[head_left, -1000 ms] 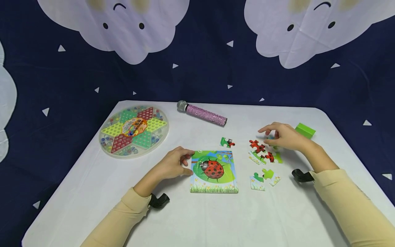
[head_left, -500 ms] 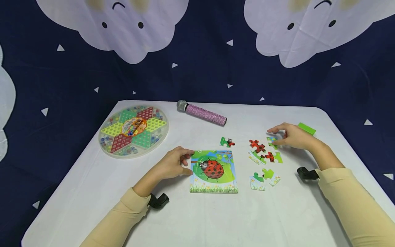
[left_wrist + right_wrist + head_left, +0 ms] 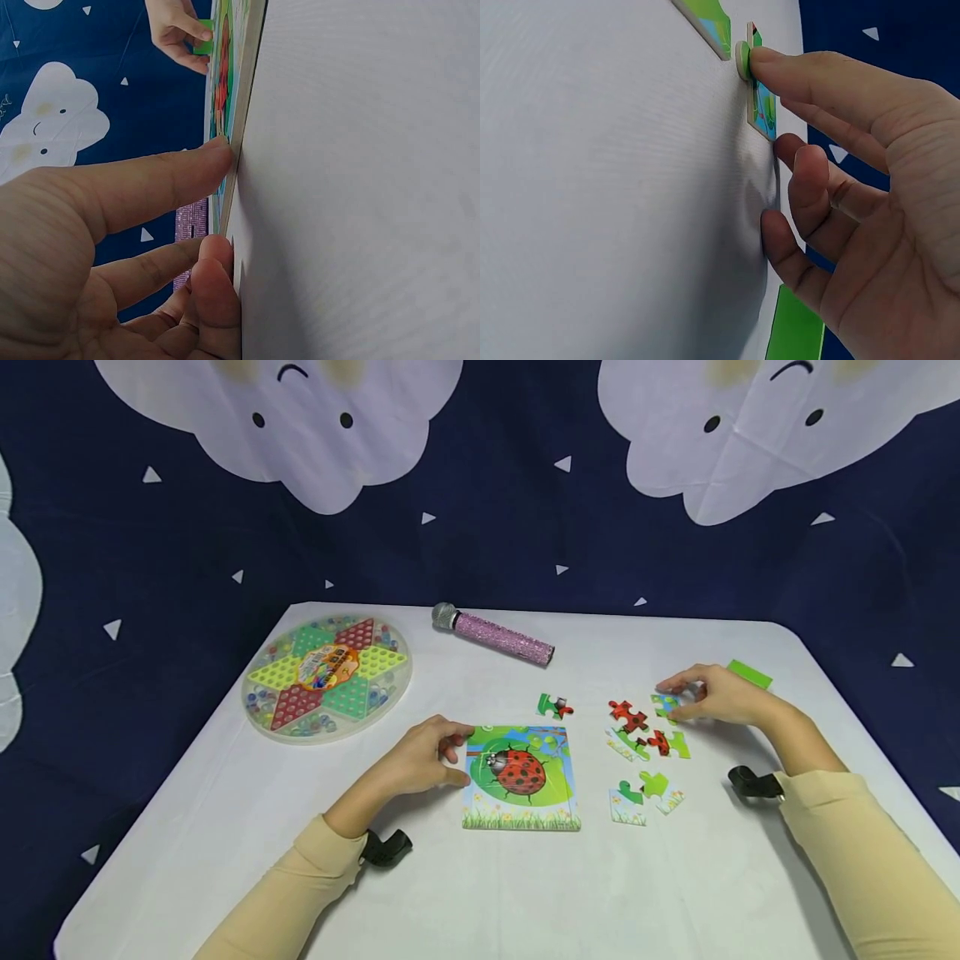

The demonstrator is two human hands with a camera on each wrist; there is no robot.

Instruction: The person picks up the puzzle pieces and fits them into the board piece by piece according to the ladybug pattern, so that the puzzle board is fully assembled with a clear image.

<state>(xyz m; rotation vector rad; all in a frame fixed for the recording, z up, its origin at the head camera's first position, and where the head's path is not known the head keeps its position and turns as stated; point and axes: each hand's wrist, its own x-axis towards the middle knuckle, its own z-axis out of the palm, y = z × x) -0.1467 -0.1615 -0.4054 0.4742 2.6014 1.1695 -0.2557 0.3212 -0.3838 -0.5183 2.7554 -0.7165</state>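
A square puzzle board point(image 3: 517, 777) with a ladybug picture lies on the table. My left hand point(image 3: 426, 758) rests at its left side, thumb on the edge and index finger at the far left corner; the left wrist view shows the thumb point(image 3: 165, 184) straight against the rim. My right hand point(image 3: 716, 695) pinches a blue-and-green jigsaw piece point(image 3: 663, 702) at the far end of the loose pieces, its thumb on the piece's green tab point(image 3: 742, 60). Red ladybug pieces point(image 3: 628, 717) lie just left of that hand.
More jigsaw pieces point(image 3: 628, 806) lie right of the board, and one piece point(image 3: 555, 706) lies behind it. A glittery pink microphone point(image 3: 502, 639), a round Chinese checkers set point(image 3: 326, 681) with marbles and a green block point(image 3: 750, 673) stand farther back.
My right hand has moved right and slightly nearer, from over the pieces onto the blue-and-green jigsaw piece, thumb and index finger closing on it. My left hand stays at the board.
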